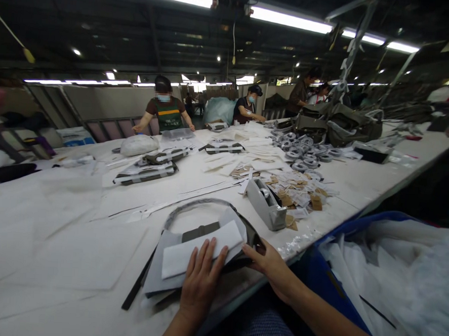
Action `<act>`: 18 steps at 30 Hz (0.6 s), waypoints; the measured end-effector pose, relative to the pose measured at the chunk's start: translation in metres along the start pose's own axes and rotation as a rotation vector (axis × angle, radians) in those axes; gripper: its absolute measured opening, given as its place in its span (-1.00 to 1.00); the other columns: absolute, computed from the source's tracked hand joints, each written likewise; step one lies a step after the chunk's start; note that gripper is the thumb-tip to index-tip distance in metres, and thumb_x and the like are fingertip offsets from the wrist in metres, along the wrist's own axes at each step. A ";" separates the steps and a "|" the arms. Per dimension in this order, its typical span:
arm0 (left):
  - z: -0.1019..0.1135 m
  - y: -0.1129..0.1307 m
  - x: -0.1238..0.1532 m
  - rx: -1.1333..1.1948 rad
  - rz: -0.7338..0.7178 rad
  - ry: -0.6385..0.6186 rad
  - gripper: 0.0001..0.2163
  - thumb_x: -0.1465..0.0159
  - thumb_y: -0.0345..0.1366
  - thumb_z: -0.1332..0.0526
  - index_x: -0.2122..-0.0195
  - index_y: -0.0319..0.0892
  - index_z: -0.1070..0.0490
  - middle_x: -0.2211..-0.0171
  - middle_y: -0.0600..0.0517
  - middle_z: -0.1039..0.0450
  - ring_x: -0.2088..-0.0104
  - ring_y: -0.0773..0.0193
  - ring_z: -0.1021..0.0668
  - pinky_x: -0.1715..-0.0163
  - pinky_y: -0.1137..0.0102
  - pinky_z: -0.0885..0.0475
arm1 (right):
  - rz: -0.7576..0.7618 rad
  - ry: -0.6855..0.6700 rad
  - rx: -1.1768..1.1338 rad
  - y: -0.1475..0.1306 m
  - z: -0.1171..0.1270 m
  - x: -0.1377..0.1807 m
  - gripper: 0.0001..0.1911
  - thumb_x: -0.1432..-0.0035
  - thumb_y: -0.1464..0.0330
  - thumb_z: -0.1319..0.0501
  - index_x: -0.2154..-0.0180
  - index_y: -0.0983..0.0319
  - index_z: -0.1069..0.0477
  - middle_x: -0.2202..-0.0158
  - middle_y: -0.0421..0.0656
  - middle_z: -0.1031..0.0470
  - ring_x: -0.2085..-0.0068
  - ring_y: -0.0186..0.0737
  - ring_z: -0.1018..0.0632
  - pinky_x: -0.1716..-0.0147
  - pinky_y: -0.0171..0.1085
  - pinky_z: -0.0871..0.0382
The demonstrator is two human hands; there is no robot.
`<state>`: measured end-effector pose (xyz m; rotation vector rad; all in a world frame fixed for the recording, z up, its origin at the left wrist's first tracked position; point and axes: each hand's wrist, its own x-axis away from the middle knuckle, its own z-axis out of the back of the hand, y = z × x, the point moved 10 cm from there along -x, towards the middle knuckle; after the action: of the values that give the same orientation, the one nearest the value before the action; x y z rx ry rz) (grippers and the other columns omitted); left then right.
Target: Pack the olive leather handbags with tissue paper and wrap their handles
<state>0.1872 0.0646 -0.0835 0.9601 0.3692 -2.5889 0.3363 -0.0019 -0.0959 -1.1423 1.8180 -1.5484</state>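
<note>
A dark olive handbag (200,231) lies on the table right in front of me, its wrapped handle (192,202) arching away from me. Grey-white sheeting covers part of the bag, and a folded white foam sheet (200,254) rests on top. My left hand (201,280) lies flat on the foam sheet's near edge with its fingers stretched out. At the bag's right side, my right hand (270,264) grips the edge between thumb and fingers; some fingertips are hidden. A dark strap (138,279) sticks out at the lower left.
A grey tape dispenser (265,205) stands beyond the bag, beside scattered tags (295,192) and grey rings (305,148). White sheets (78,250) cover the left. A blue-rimmed bin (339,286) of white wrapping adjoins the table's right edge. Co-workers (169,115) stand across the table (193,173).
</note>
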 end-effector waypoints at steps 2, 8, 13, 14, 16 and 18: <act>0.000 -0.002 0.000 0.011 -0.009 0.006 -0.54 -0.45 -0.34 0.08 -0.36 0.05 -0.03 -0.31 -0.03 -0.21 -0.31 0.10 -0.26 -0.27 0.10 -0.22 | -0.037 -0.089 0.147 0.002 0.006 -0.002 -0.48 -0.12 0.04 -0.30 -0.05 0.15 -0.40 0.01 -0.08 -0.58 0.02 -0.04 -0.60 0.11 -0.09 -0.57; 0.002 -0.010 -0.003 0.002 -0.010 -0.024 -0.49 -0.41 -0.44 0.09 -0.36 0.06 -0.04 -0.31 0.03 -0.22 -0.29 0.15 -0.29 -0.25 0.15 -0.26 | 0.086 -0.194 0.741 -0.031 0.047 -0.007 -0.51 -0.25 -0.05 -0.09 0.24 0.20 -0.55 0.28 -0.10 -0.63 0.23 -0.07 -0.64 0.23 -0.17 -0.53; 0.013 -0.028 -0.004 0.032 -0.005 -0.071 -0.44 -0.37 -0.45 0.01 -0.38 0.00 0.02 -0.32 -0.02 -0.20 -0.29 0.09 -0.29 -0.28 0.12 -0.25 | 0.382 0.136 1.052 -0.092 0.092 -0.006 -0.71 -0.25 0.13 -0.17 0.14 0.09 -0.58 0.14 -0.15 -0.64 0.12 -0.02 -0.61 0.06 -0.09 -0.48; 0.015 -0.034 -0.005 0.042 0.003 -0.071 -0.43 -0.37 -0.44 0.00 -0.39 0.00 0.04 -0.32 -0.03 -0.19 -0.30 0.09 -0.29 -0.29 0.11 -0.24 | 0.426 0.203 1.087 -0.100 0.100 -0.004 -0.71 -0.25 0.14 -0.16 0.15 0.09 -0.58 0.13 -0.15 -0.64 0.10 0.00 -0.61 0.04 -0.07 -0.47; 0.017 -0.045 -0.005 0.055 0.024 -0.066 -0.41 -0.37 -0.43 -0.02 -0.40 -0.01 0.08 -0.32 -0.04 -0.18 -0.30 0.09 -0.28 -0.29 0.09 -0.23 | 0.475 0.303 1.131 -0.108 0.113 0.000 -0.72 -0.26 0.17 -0.16 0.15 0.11 -0.58 0.12 -0.14 -0.64 0.08 0.02 -0.61 0.02 -0.04 -0.47; 0.017 -0.053 -0.005 0.064 0.049 -0.054 -0.41 -0.38 -0.42 -0.02 -0.40 -0.01 0.09 -0.32 -0.04 -0.18 -0.31 0.08 -0.27 -0.30 0.09 -0.22 | 0.478 0.335 1.141 -0.106 0.116 0.002 -0.72 -0.26 0.17 -0.15 0.15 0.12 -0.57 0.12 -0.16 -0.64 0.08 0.00 -0.62 0.01 -0.04 -0.48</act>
<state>0.1597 0.1074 -0.0612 0.9069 0.2469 -2.5901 0.4575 -0.0683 -0.0214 0.0789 0.9018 -2.0353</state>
